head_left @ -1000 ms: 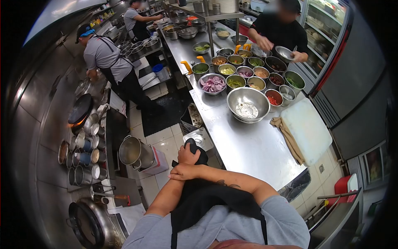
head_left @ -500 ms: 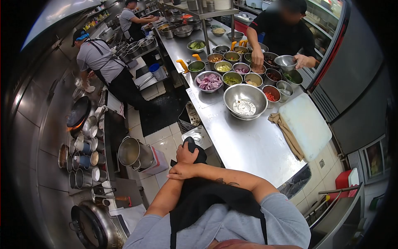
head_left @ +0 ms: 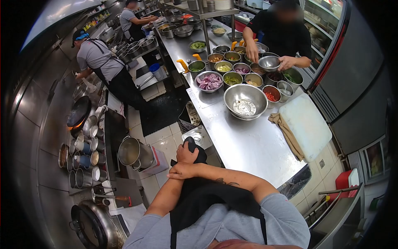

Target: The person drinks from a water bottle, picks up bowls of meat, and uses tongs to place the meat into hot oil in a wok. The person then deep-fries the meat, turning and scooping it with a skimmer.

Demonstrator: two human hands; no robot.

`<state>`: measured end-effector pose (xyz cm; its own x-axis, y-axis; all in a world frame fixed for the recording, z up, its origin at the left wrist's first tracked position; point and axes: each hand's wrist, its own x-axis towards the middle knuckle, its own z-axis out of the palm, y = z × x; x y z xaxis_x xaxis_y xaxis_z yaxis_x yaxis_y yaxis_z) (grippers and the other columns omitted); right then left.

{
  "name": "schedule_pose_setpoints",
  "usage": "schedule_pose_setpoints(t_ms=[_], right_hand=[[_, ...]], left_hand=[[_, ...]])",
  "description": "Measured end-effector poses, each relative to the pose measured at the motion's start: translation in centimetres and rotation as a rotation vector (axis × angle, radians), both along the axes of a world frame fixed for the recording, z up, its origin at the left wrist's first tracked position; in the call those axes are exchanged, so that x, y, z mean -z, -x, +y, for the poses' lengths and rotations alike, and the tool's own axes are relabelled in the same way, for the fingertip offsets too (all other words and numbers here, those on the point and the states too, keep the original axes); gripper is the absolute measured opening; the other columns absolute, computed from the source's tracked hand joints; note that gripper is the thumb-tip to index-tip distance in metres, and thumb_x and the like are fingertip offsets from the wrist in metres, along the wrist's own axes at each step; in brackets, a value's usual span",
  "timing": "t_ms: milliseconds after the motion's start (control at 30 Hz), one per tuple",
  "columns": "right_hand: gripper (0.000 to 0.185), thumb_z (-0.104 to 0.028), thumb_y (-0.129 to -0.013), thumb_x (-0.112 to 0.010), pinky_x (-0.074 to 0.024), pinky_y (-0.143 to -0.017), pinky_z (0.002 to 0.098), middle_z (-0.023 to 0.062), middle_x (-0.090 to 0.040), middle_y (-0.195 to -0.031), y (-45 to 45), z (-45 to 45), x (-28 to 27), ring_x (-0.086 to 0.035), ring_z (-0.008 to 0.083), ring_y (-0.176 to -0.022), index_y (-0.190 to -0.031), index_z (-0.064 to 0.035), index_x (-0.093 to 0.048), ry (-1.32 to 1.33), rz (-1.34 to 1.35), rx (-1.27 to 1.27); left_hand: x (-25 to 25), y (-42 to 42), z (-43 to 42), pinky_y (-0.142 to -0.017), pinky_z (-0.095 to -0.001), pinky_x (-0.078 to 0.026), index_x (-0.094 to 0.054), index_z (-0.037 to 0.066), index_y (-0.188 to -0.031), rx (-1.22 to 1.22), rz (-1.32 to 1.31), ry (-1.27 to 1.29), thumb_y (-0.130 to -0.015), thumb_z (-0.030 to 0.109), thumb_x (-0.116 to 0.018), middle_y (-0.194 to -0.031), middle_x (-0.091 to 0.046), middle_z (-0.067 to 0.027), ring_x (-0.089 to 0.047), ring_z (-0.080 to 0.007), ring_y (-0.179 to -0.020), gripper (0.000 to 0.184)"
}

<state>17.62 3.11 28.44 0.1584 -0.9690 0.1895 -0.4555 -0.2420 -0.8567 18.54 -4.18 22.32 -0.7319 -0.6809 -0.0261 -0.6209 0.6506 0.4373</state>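
My left hand (head_left: 187,154) rests against dark clothing or a shoe (head_left: 200,155) below my black apron (head_left: 215,203), with its fingers only partly visible. Across it lies my right arm, and my right hand (head_left: 180,170) is closed over my left wrist. Neither hand touches the steel table (head_left: 244,141) to the right. The closest bowl on that table is a perforated steel bowl (head_left: 245,101), stacked in another. Beyond it are a bowl of sliced red onion (head_left: 209,82) and a container of chopped red pepper (head_left: 271,94).
Across the table a co-worker (head_left: 277,33) holds a steel bowl (head_left: 269,63) over ingredient containers. A white cutting board (head_left: 306,126) lies on a brown cloth (head_left: 288,135). To the left are a large pot (head_left: 134,152), a wok (head_left: 78,112) and another co-worker (head_left: 101,60).
Opposite me, the co-worker's steel bowl has moved left over the containers, and their other hand has shifted up and left. The co-worker at the stove has moved their arms. My hands stay still.
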Motion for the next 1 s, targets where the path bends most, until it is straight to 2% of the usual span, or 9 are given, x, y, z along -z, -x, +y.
schedule_pose_setpoints(t_ms=[167, 267, 1000], right_hand=[[0.046, -0.044, -0.097, -0.048, -0.0492, -0.077, 0.0472, 0.0222, -0.067, -0.084, -0.1, 0.0, -0.1, -0.065, 0.0403, -0.081, -0.09, -0.002, -0.068, -0.006, -0.002, 0.0], [0.046, -0.043, -0.097, -0.048, -0.0492, -0.077, 0.0472, 0.0222, -0.067, -0.085, 0.0, 0.3, -0.6, -0.065, 0.0403, -0.082, -0.091, -0.0026, -0.068, -0.013, -0.005, 0.006], [0.047, -0.044, -0.097, -0.049, -0.0493, -0.076, 0.0461, 0.0221, -0.067, -0.083, 0.2, 0.3, -0.7, -0.065, 0.0393, -0.08, -0.089, -0.0008, -0.067, -0.008, -0.005, 0.002]], left_hand=[[0.2, -0.1, -0.1, -0.091, -0.0509, -0.048, -0.054, 0.012, -0.13, 0.007, -0.001, 0.0, -0.072, 0.045, -0.068, -0.123, -0.053, -0.0246, -0.054, -0.043, -0.112, 0.069], [0.4, -0.1, 0.0, -0.087, -0.0504, -0.049, -0.056, 0.01, -0.126, 0.013, 0.052, 0.084, -0.073, 0.044, -0.069, -0.115, -0.058, -0.0256, -0.059, -0.0442, -0.101, 0.064], [-0.3, -0.1, 0.3, -0.089, -0.0506, -0.049, -0.056, 0.01, -0.128, 0.005, 0.028, 0.048, -0.072, 0.044, -0.07, -0.118, -0.057, -0.0261, -0.058, -0.0441, -0.104, 0.066]])
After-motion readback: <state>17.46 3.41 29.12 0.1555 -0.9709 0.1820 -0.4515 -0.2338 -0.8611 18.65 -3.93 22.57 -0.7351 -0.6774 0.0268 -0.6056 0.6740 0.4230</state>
